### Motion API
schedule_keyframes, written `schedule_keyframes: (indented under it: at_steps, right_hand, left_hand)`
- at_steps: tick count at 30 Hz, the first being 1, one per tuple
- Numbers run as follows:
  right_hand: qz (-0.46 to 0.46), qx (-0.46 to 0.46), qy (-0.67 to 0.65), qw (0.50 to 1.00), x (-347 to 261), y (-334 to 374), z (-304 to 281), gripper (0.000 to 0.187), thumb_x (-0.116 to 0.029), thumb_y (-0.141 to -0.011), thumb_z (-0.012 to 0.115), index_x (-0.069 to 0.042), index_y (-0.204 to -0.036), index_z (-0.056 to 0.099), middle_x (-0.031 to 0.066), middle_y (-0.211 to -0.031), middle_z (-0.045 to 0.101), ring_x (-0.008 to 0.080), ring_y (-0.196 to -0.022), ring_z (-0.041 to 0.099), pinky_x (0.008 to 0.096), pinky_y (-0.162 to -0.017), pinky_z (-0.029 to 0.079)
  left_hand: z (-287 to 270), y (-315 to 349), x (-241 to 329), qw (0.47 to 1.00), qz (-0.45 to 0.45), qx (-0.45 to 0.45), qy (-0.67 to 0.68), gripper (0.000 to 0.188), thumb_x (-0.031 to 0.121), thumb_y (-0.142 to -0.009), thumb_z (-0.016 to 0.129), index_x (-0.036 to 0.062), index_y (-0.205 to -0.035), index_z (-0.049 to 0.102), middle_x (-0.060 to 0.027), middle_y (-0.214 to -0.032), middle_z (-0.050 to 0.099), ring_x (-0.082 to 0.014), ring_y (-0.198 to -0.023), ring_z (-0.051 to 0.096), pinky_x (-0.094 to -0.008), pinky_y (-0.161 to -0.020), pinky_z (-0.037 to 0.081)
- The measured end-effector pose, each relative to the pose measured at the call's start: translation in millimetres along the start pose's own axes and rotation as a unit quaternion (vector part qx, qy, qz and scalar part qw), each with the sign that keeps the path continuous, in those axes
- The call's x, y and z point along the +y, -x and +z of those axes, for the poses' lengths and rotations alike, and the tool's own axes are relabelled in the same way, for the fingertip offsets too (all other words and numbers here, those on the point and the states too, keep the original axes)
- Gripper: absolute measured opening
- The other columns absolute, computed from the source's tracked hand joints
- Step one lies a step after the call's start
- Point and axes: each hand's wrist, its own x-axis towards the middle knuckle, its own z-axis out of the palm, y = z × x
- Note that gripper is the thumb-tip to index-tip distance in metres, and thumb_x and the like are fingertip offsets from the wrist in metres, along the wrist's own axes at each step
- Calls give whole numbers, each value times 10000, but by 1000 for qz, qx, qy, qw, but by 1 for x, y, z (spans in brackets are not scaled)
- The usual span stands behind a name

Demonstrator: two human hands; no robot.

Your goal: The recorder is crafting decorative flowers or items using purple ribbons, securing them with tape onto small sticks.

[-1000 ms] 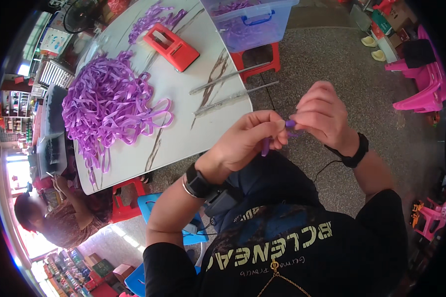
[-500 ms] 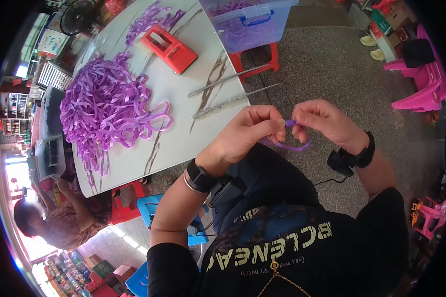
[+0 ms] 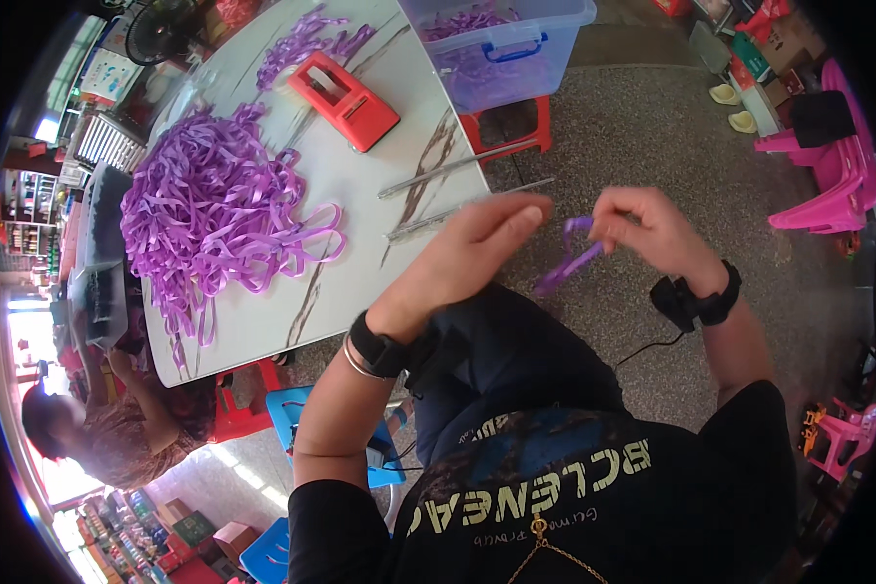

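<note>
My right hand pinches a narrow purple ribbon between thumb and fingers, past the table's right corner. The ribbon forms a loop and hangs down to the left, blurred at its lower end. My left hand is apart from it, its fingers stretched out and the thumb lying along them, with nothing visible in it. A large heap of purple ribbon loops covers the table's left part. Two thin metal rods lie near my left hand, reaching over the table edge.
On the marble-patterned table stands a red tape dispenser, with a smaller ribbon pile behind. A clear bin of ribbons rests on a red stool. Another person sits at left. Pink chairs stand at right.
My left hand has let go of the ribbon and drawn slightly away, its fingers straightening. The ribbon now hangs from my right hand, which has moved a little to the right.
</note>
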Motion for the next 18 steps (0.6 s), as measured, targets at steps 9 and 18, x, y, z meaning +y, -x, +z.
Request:
schedule_keyframes:
  at_steps: [9, 18]
  right_hand:
    - [-23, 204, 111, 972, 44, -51, -20, 154, -131, -864, 512, -7, -840, 601, 25, -694, 594, 86, -643, 551, 229, -598, 423]
    - [-94, 218, -25, 971, 87, -90, 25, 140, -119, -862, 545, -1, -900, 610, 21, -739, 613, 84, -706, 582, 227, -650, 450]
  left_hand:
    - [-50, -27, -7, 956, 104, 194, -193, 206, 143, -866, 553, -19, -991, 585, -12, -811, 587, -61, -781, 533, -199, -681, 416]
    - [-59, -61, -42, 950, 59, 246, -183, 195, 237, -774, 620, 76, -880, 653, -9, -692, 619, -118, -673, 577, -266, -662, 410]
